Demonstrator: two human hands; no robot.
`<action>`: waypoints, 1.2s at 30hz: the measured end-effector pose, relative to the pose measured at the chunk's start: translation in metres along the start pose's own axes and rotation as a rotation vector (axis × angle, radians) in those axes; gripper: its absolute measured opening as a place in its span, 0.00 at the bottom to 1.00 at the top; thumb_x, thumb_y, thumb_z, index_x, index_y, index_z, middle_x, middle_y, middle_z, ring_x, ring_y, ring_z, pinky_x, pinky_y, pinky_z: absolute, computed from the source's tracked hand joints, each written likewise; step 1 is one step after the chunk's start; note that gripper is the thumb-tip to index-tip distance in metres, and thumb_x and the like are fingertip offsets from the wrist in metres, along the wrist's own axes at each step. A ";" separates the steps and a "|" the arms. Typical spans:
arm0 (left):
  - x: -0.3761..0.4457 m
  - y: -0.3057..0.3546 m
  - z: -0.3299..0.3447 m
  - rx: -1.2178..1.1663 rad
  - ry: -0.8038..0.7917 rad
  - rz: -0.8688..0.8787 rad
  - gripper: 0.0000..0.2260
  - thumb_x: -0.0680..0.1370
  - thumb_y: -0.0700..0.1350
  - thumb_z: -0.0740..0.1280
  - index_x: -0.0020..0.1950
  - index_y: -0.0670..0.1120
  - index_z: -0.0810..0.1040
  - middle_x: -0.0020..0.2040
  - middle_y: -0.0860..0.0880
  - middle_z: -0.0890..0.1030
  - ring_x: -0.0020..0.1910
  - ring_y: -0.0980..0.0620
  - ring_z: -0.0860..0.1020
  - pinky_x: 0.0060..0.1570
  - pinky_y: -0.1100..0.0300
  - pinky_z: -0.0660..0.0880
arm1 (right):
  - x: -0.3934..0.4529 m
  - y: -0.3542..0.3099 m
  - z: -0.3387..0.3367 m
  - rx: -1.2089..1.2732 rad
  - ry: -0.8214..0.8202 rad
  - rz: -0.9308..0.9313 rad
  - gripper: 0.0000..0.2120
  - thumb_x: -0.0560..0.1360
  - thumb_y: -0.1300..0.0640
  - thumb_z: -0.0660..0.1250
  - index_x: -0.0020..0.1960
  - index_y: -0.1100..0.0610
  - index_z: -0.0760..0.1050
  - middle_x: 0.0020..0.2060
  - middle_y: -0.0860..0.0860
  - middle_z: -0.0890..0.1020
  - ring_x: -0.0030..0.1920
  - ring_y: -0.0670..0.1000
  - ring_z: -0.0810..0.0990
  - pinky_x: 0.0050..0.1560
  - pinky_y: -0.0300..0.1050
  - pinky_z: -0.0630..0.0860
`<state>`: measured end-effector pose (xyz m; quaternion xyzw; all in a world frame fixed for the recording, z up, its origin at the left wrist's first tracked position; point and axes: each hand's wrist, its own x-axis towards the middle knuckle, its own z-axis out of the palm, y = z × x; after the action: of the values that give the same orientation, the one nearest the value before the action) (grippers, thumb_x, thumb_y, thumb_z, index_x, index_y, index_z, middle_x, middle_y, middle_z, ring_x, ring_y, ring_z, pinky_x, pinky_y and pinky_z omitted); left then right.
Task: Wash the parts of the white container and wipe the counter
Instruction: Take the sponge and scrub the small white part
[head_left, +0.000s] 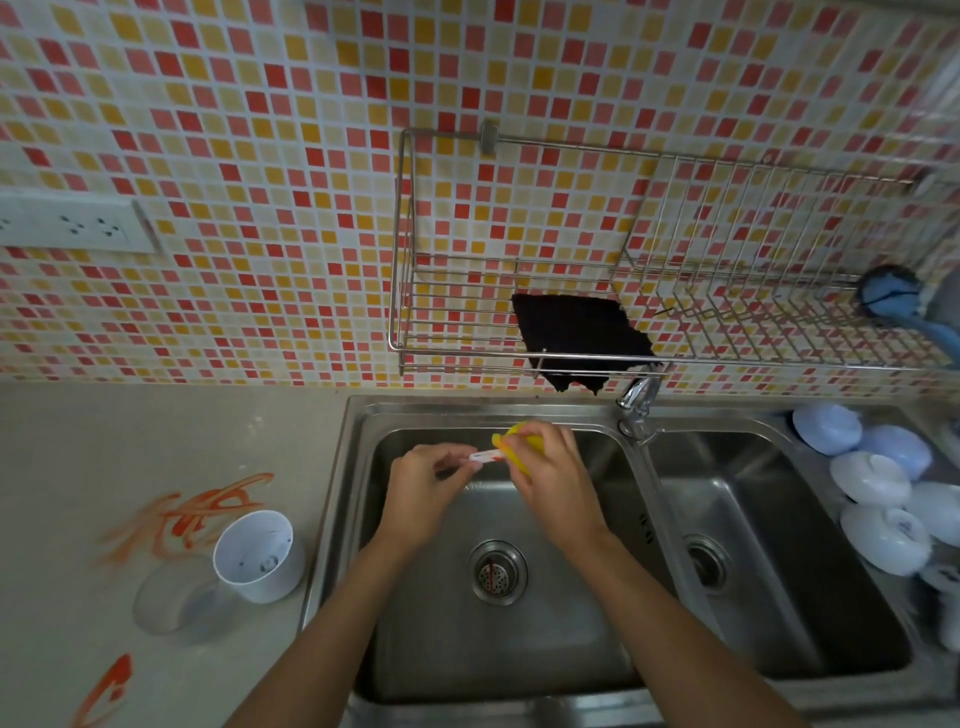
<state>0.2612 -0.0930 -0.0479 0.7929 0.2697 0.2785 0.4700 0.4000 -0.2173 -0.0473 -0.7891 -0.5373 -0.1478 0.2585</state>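
Note:
Over the left sink basin (415, 649) my left hand (426, 488) pinches a small flat white part (485, 456) with a red mark on it. My right hand (550, 478) grips a yellow sponge (511, 441) pressed against that part's right end. A white container cup (257, 553) lies tilted on the counter (104, 441) left of the sink, its open mouth facing me with dark specks inside. A clear round lid-like piece (171, 597) rests beside it. Orange sauce smears (192, 514) streak the counter behind the cup, and another orange smear (106, 691) lies nearer me.
The chrome tap (639, 405) stands between the two basins. A wall-mounted wire rack (519, 322) holds a black cloth (576, 338) and a blue brush (893, 301). Several white and pale blue bowls (872, 493) sit upturned right of the right basin (753, 571). A wall socket (78, 223) is at left.

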 end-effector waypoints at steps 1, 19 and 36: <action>0.000 0.000 0.001 -0.001 0.014 -0.005 0.07 0.73 0.43 0.74 0.51 0.49 0.85 0.44 0.56 0.85 0.46 0.60 0.81 0.48 0.64 0.78 | -0.001 -0.003 0.001 0.013 0.013 0.026 0.20 0.69 0.64 0.74 0.59 0.54 0.79 0.53 0.52 0.78 0.52 0.54 0.75 0.50 0.46 0.78; -0.001 -0.003 0.012 -0.244 0.071 -0.144 0.06 0.72 0.41 0.75 0.48 0.46 0.85 0.40 0.51 0.86 0.43 0.51 0.84 0.47 0.56 0.80 | -0.020 -0.017 0.007 0.131 0.103 0.191 0.23 0.71 0.64 0.73 0.65 0.54 0.77 0.56 0.52 0.77 0.56 0.51 0.73 0.53 0.46 0.78; 0.008 0.004 0.003 -0.401 -0.029 -0.270 0.03 0.73 0.38 0.74 0.45 0.41 0.85 0.40 0.44 0.85 0.41 0.52 0.82 0.49 0.59 0.77 | -0.017 -0.006 0.001 0.047 0.044 0.212 0.18 0.69 0.60 0.75 0.59 0.52 0.80 0.53 0.50 0.81 0.50 0.53 0.75 0.50 0.46 0.77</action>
<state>0.2696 -0.0913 -0.0440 0.6447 0.3055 0.2497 0.6548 0.3881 -0.2275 -0.0554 -0.8318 -0.4481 -0.1241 0.3030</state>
